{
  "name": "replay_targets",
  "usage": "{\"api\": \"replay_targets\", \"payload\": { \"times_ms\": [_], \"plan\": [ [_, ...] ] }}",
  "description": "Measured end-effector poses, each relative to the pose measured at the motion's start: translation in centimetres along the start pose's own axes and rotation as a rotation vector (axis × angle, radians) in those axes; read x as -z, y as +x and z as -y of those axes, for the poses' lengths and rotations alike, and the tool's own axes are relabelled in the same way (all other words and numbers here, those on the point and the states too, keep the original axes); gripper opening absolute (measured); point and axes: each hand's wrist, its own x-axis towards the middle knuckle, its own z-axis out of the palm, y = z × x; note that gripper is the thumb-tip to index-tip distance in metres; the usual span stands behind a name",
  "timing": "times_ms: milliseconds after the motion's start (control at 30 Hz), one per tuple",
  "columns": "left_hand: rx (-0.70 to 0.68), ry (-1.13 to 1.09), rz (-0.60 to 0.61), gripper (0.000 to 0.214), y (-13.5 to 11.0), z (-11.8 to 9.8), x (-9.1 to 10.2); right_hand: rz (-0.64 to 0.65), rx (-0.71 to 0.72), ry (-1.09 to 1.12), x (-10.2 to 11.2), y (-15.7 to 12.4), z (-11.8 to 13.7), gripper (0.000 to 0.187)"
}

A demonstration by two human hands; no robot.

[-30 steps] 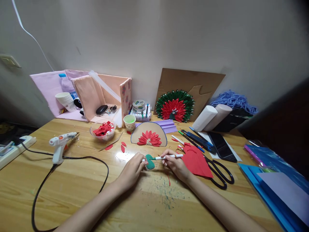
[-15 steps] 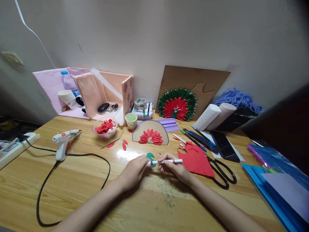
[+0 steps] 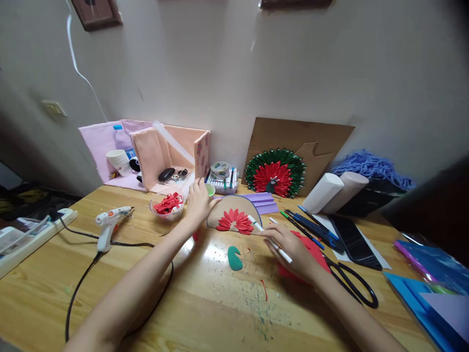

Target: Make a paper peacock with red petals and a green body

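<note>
My right hand holds a white marker pointing up and left, above a red paper sheet. My left hand reaches far forward, fingers stretched out, over the left edge of a half-round card with red petals and just in front of a small paper cup with green inside. A teal paper cut-out lies alone on the wooden table between my arms. Nothing is in my left hand.
A glue gun with a black looping cord stands at left, next to a power strip. A bowl of red petals, scissors, pens, a phone, a finished red-green fan and blue sheets crowd the back and right.
My left hand let go of the teal cut-out and reached forward to the cup and card. My right hand swung the marker away from the cut-out. The camera tilted up.
</note>
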Motion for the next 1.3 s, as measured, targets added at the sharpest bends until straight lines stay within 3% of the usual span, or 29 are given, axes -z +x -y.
{"api": "replay_targets", "payload": {
  "times_ms": [100,200,300,433,500,567,667,800,900,1000,1167,1300],
  "plan": [
    [0.064,0.183,0.074,0.061,2.2,1.2,-1.3,0.152,-0.029,-0.297,1.3,-0.2,-2.5,0.035],
    [0.085,0.208,0.067,0.05,2.2,1.4,-1.7,0.273,-0.077,-0.391,1.8,-0.8,-3.9,0.032],
    [0.04,0.171,0.013,0.053,1.1,1.4,-1.0,0.206,-0.06,-0.39,1.9,-0.9,-3.8,0.031],
    [-0.221,-0.141,-0.119,0.069,-1.9,1.2,1.7,-0.017,0.025,-0.194,2.5,1.7,-0.3,0.026],
    [-0.274,-0.248,-0.139,0.075,-3.9,0.9,3.3,-0.178,0.048,-0.115,2.6,4.3,2.7,0.02],
    [-0.28,-0.299,-0.156,0.075,-5.9,0.5,4.4,-0.204,0.057,-0.112,2.1,7.1,5.8,0.02],
    [-0.258,-0.329,-0.175,0.074,-8.2,0.3,5.2,0.049,0.062,-0.274,0.2,10.6,9.6,0.019],
    [-0.277,-0.363,-0.194,0.071,-10.1,1.0,4.7,0.332,-0.026,-0.522,-3.1,12.8,12.5,0.02],
    [-0.308,-0.401,-0.211,0.068,-10.9,1.6,4.1,0.432,-0.07,-0.558,-4.5,13.1,13.5,0.019],
    [-0.3,-0.418,-0.222,0.068,-11.4,2.0,3.6,0.446,-0.075,-0.561,-4.8,12.8,13.5,0.019],
    [-0.24,-0.461,-0.215,0.073,-11.9,2.6,3.1,0.346,-0.121,-0.533,-3.4,11.7,12.6,0.019],
    [-0.199,-0.507,-0.22,0.073,-11.9,2.9,2.9,0.221,-0.197,-0.335,-2.1,10.7,11.9,0.013]
  ]
}}
